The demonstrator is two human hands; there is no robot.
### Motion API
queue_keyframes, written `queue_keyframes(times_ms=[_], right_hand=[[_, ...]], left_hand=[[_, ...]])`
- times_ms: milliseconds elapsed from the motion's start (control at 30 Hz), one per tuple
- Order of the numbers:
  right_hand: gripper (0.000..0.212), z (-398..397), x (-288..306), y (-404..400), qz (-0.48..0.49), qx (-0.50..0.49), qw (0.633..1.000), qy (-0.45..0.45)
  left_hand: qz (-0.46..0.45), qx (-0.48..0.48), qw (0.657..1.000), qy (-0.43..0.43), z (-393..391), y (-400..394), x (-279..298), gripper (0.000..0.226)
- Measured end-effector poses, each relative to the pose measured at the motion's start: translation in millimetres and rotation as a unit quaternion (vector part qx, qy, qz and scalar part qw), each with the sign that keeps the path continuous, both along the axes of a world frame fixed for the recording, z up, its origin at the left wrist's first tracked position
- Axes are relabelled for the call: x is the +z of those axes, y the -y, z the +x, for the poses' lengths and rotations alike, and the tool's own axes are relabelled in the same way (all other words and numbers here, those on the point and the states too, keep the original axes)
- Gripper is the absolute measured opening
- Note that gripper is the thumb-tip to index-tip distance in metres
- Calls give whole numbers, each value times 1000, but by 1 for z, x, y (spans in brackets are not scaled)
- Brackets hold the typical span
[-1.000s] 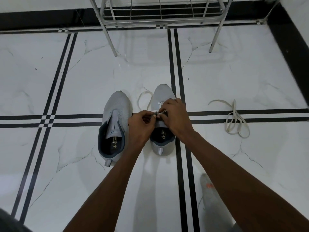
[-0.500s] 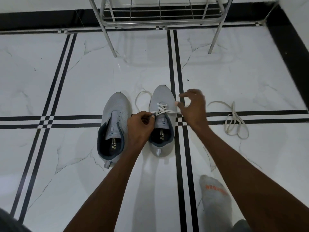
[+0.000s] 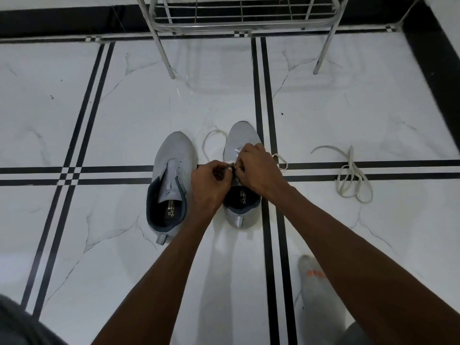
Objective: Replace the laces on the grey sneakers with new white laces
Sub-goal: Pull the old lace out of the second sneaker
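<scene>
Two grey sneakers stand side by side on the floor, toes pointing away. The left sneaker [image 3: 171,175] has no lace. The right sneaker [image 3: 242,138] has a white lace [image 3: 210,143] partly threaded, one end looping on the floor to its left and another end showing to its right. My left hand [image 3: 210,185] pinches the shoe's edge or lace at the eyelets. My right hand [image 3: 260,168] pinches the lace over the same spot, fingers curled. The eyelets are hidden under both hands.
A second loose lace [image 3: 351,175] lies tangled on the floor to the right. A metal rack [image 3: 239,18] stands at the back, its legs on the white marble floor [image 3: 124,120]. My foot in a grey sock [image 3: 313,277] rests at the lower right.
My right hand, which had pulled the lace out to the right, has come back to the right sneaker and meets my left hand again over the eyelets.
</scene>
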State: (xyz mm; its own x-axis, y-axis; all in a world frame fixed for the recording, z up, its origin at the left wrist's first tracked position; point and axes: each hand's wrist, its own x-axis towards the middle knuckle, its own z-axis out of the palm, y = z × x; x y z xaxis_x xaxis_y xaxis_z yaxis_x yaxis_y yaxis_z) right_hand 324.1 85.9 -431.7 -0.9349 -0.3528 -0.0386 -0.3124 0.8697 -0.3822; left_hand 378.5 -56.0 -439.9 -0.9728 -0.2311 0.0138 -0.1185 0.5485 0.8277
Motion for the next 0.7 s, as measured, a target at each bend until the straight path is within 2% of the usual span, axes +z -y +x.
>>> queue_keyframes(times_ms=[67,133,200,233,267,367,400,500,600,700], right_hand=[[16,-7,1,-6,-48,-75,996,-18],[16,-23,-1,-36,-94,-228,969,-26],[21,-41,-5,-79,-98,-332,938,5],[21,-46,-5,-97,-92,-348,932,31],[24,-47,-4,-105,-93,-342,934,43],[53,-30,1,-89,-177,-287,940,40],[54,-22,2,-76,-200,-264,942,57],[49,2,2,-37,-214,-175,953,128],[43,15,-3,-19,-202,-132,967,85],[19,15,-4,-19,-198,-122,972,45]], left_hand=[[1,13,1000,-5,1,1,2,10],[3,32,999,-3,2,4,1,10],[2,42,999,4,3,8,1,10],[2,45,999,5,4,9,2,10],[2,46,999,5,4,9,3,11],[-2,47,999,-2,4,6,3,11],[-3,47,999,-1,4,5,2,10],[-4,39,999,-4,0,3,1,8],[-24,14,1000,4,-4,1,-1,13],[-53,3,999,-7,-6,4,0,11]])
